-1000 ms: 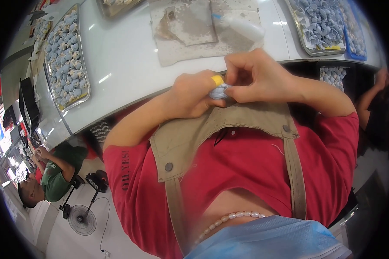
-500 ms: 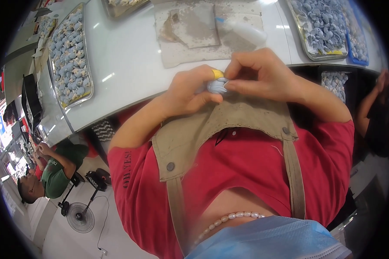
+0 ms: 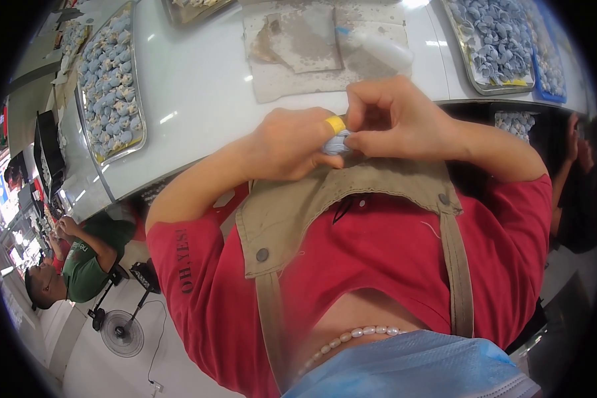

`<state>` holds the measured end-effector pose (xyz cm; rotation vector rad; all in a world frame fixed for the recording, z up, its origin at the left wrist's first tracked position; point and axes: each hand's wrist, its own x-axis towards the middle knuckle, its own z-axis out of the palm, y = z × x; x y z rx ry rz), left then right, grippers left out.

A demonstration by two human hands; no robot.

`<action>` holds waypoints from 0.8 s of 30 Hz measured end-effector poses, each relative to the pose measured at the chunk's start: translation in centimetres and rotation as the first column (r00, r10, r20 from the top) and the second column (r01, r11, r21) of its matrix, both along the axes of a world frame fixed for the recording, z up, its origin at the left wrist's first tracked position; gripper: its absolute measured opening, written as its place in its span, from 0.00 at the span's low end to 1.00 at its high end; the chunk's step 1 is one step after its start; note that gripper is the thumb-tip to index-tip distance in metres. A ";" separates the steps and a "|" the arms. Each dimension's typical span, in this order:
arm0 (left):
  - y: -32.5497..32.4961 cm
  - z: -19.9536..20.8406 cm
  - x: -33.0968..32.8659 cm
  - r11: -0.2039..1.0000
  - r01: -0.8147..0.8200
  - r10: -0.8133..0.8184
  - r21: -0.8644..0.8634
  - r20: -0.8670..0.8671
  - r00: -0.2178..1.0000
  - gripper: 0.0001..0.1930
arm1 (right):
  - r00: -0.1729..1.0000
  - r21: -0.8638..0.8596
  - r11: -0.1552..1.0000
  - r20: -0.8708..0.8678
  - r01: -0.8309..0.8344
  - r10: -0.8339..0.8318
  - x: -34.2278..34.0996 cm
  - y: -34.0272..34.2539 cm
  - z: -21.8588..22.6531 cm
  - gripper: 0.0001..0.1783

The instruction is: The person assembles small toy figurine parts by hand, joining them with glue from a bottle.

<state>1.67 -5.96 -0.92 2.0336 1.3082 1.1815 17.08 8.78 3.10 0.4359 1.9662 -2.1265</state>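
Observation:
A small pale blue, ridged piece, rounded and folded like a shell or bud, is held at the table's front edge, just in front of my apron. My left hand is closed around it, with thumb and index finger gripping its sides. A yellow band wraps that index finger near its tip. From the other side my right hand pinches the piece's right edge between thumb and index finger. My fingers cover much of the piece, so its full shape is hidden.
A stained, damp-looking board with a whitish bottle lies beyond my hands. Trays of pale blue pieces stand left and right, beside a blue tray. A person in green sits left, near a fan.
My left hand has turned a little, its back now more toward the camera, and its elbow has swung outward. The blue piece is more covered. My right hand still pinches its edge.

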 end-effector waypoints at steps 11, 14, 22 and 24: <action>0.6 -0.3 -1.2 0.992 -0.001 0.015 -0.127 0.111 0.994 0.19 | 1.000 0.062 0.998 -0.018 -0.017 0.019 -0.7 0.5 -0.5 0.07; 1.1 -1.4 -2.1 0.995 -0.094 0.102 -0.041 0.249 0.963 0.20 | 0.986 -0.248 0.959 -0.060 0.139 -0.159 -1.2 0.3 -0.7 0.08; -0.1 -0.3 0.7 0.885 -0.106 0.433 -0.454 0.716 0.547 0.18 | 0.943 -0.236 0.946 -0.196 0.223 -0.271 -0.7 -0.7 -1.6 0.10; 0.0 -0.3 1.0 0.859 -0.118 0.482 -0.497 0.711 0.512 0.19 | 0.946 -0.290 0.930 -0.161 0.226 -0.280 -0.3 -0.7 -2.0 0.12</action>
